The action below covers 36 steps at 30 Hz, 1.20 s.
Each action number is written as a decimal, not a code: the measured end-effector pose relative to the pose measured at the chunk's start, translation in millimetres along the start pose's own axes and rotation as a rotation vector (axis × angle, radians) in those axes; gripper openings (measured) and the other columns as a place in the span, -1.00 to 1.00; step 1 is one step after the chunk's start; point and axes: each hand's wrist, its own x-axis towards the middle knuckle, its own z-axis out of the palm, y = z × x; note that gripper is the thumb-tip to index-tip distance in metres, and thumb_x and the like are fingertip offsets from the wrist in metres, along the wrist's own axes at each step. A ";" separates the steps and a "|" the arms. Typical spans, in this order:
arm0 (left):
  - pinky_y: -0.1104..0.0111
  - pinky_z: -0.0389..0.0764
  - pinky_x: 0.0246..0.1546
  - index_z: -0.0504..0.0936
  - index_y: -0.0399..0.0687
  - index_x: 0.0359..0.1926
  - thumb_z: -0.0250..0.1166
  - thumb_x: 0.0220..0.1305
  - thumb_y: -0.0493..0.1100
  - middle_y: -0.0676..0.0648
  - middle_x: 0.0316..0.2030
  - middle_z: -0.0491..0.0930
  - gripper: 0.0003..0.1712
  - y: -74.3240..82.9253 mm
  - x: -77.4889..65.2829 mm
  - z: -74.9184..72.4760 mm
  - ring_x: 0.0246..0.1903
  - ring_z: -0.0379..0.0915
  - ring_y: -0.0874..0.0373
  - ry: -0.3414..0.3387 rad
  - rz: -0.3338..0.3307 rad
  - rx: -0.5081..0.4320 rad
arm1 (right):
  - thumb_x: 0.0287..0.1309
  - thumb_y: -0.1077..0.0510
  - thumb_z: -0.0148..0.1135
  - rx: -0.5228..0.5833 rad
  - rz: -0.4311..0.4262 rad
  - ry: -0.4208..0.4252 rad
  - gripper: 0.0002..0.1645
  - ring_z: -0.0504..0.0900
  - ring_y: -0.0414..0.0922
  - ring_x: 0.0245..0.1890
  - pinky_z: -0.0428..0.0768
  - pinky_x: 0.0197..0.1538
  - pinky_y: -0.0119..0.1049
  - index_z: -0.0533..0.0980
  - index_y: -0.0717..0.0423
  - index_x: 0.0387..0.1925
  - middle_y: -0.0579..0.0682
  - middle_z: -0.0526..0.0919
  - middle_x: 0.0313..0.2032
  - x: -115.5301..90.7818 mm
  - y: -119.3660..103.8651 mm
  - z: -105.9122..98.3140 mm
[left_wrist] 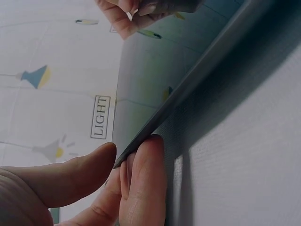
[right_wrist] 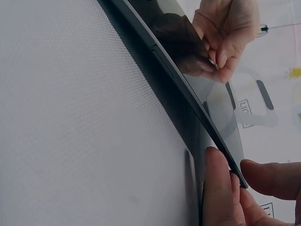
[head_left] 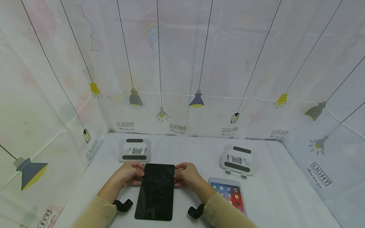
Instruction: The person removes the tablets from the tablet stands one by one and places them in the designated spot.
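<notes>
A black tablet (head_left: 156, 193) with a dark screen is held by its far end between two hands, its round button toward the near edge. My left hand (head_left: 131, 174) pinches the left edge, thumb on the screen side and fingers beneath, as the left wrist view shows. On the opposite edge my right hand (head_left: 188, 176) pinches in the same way. Both wrist views show the tablet's far end (right_wrist: 221, 141) tilted up off the white table, with a shadow under it. A white tablet (head_left: 228, 191) with a lit screen lies right of the right hand, partly covered by the forearm.
Behind the left hand lies a folded silver stand (head_left: 135, 150) with dark pads. A second silver stand (head_left: 237, 160) is at the back right, beyond the white tablet. White cloth walls (head_left: 176, 63) printed with lamps rise behind and beside the table (head_left: 271, 190).
</notes>
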 end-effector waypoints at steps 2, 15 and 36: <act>0.15 0.81 -0.31 0.64 -0.37 0.13 0.36 0.28 -0.44 -0.15 -0.22 0.70 -0.62 0.4 -0.7 -0.1 -0.28 0.68 0.03 -0.003 -0.004 0.005 | 0.27 0.43 0.32 -0.003 0.006 -0.005 -0.48 0.76 -0.03 -0.39 0.85 -0.32 -0.12 0.52 0.31 0.26 0.16 0.73 -0.19 -1.0 -0.9 -0.8; 0.14 0.85 -0.28 0.61 -0.42 0.22 0.34 0.31 -0.42 -0.17 -0.19 0.77 -0.55 0.2 -0.8 -2.9 -0.28 0.72 0.05 -0.031 -0.008 0.001 | 0.27 0.37 0.34 -0.049 0.011 -0.020 -0.48 0.83 -0.03 -0.36 0.86 -0.28 -0.13 0.54 0.30 0.26 0.13 0.82 -0.24 -0.1 1.9 -5.6; 0.19 0.86 -0.24 0.61 -0.37 0.30 0.33 0.41 -0.38 -0.12 -0.21 0.81 -0.53 -3.7 4.1 -11.2 -0.29 0.79 0.10 -0.067 -0.063 -0.001 | 0.31 0.36 0.34 -0.013 0.044 -0.060 -0.47 0.88 0.00 -0.29 0.87 -0.23 -0.10 0.53 0.34 0.30 0.24 0.83 -0.11 -3.7 1.0 -12.9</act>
